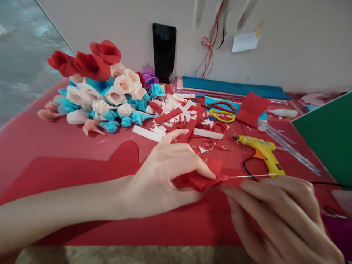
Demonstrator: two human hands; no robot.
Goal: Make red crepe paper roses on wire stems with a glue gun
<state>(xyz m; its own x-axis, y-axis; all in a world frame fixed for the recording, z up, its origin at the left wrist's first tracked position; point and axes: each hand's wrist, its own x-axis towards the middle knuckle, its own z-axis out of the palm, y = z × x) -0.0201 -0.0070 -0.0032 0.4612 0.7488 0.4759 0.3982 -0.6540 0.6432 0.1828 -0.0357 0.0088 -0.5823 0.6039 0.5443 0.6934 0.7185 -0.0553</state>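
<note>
Pale wall (297, 62) is standing at the far side; red table (24, 126) is filling most of my view. Far left, I'm seeing a pile of paper flowers (123, 84), mostly red, white, peach and blue. Near left, a red sheet (55, 178) is lying under the forearm. Left hand (165, 172) is coming in from the left, thumb and index finger pinching a red paper piece (202, 180) near centre. Beyond it, a black slab (164, 51), phone-like, is standing at the wall; nearer, red and white scraps (172, 113) are littering the table. Scissors (224, 115) are lying at their right edge. Pale wire (247, 176) is running right from the paper's gathered end. Yellow glue gun (261, 150) is lying beyond, nozzle pointing left. Right hand (280, 209) is coming from near right, fingertips pinching that gathered end; I'm not seeing the exact contact clearly. Clear sticks (291, 148) are lying right of the gun; green board (327, 135) is showing far right.
</note>
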